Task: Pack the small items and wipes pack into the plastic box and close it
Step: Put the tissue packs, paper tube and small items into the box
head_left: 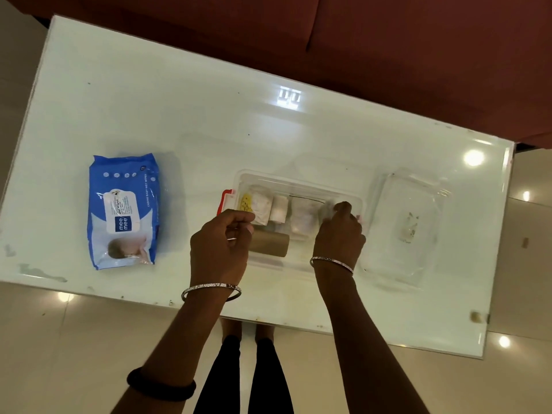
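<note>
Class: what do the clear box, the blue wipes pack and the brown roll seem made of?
Clear box: glossy transparent plastic; contents show through its walls. Blue wipes pack: soft printed plastic film, shiny and creased. Brown roll: matte, probably cardboard or paper.

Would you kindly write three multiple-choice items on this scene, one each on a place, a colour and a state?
1. Where is the wipes pack?
A. in the box
B. on the table, left of the box
C. on the lid

2. What colour is the box latch?
A. red
B. green
C. black

3. What state is the box in?
A. closed
B. open, lid lying to its right
C. upside down

Answers:
1 B, the pack lies apart on the table.
2 A, the clip at the box's left end is red.
3 B, both hands reach inside.
</note>
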